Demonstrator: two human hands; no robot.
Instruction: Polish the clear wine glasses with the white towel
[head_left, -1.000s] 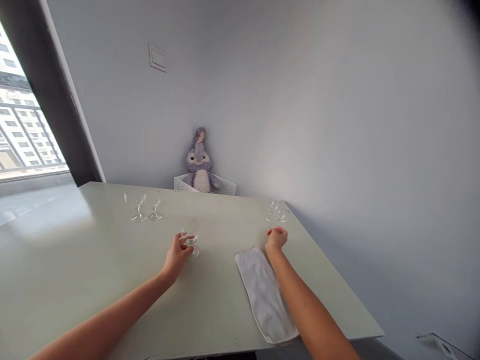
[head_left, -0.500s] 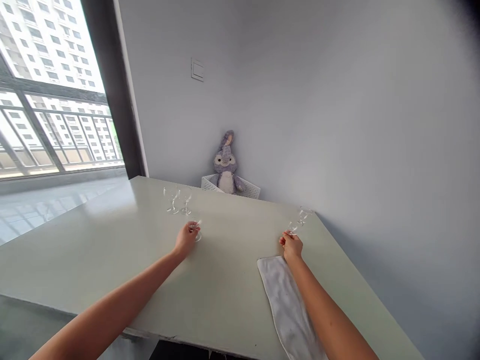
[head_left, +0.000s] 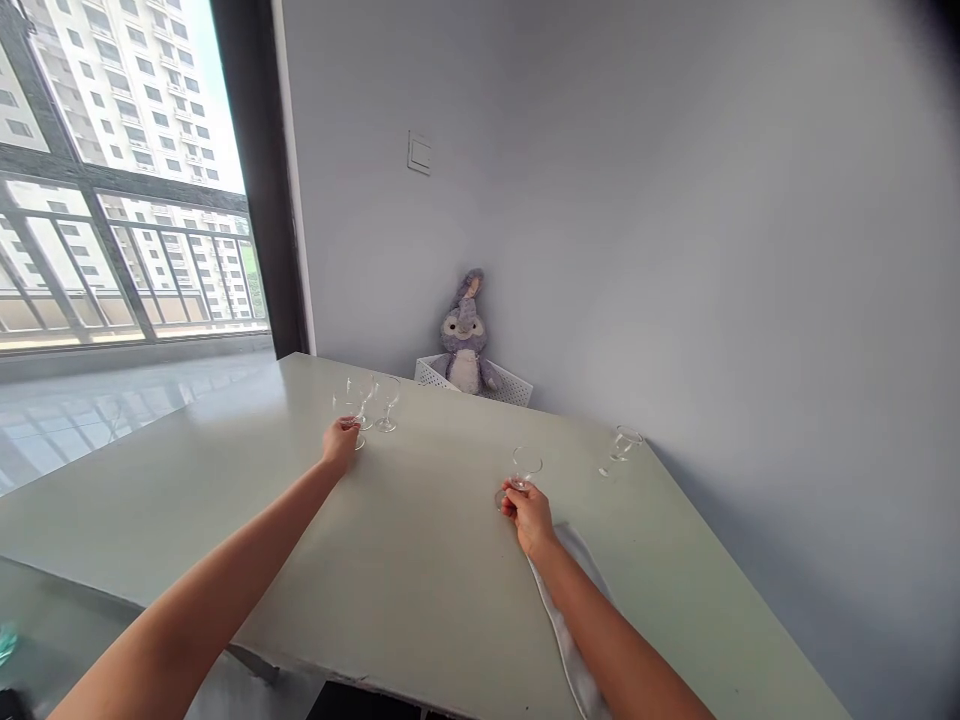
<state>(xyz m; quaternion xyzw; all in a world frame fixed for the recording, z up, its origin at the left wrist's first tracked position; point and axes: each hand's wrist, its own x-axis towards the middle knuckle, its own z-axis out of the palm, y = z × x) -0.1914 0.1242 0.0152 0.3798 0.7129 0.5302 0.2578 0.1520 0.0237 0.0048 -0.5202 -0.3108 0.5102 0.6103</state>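
My left hand [head_left: 342, 444] is closed on a clear stemmed glass [head_left: 346, 405], its foot low over or on the table near the back left. Just behind it, two more stemmed glasses [head_left: 387, 405] stand upright side by side. My right hand [head_left: 526, 508] pinches the stem of another wine glass [head_left: 527, 462], which is held upright at the middle right. A further stemmed glass [head_left: 627, 438] is at the far right corner, apart from both hands. Beneath my right forearm lies a folded white cloth [head_left: 574, 640], partly hidden.
The pale table [head_left: 420, 580] meets the grey wall along its right side. Behind its back edge, a purple plush rabbit [head_left: 465, 345] sits in a white perforated basket [head_left: 514, 388]. At the left is a large window [head_left: 127, 240] with a railing outside.
My left hand has carried its glass left, up to the two standing glasses. My right hand has brought its glass left, away from the far right glass. The view has shifted slightly.
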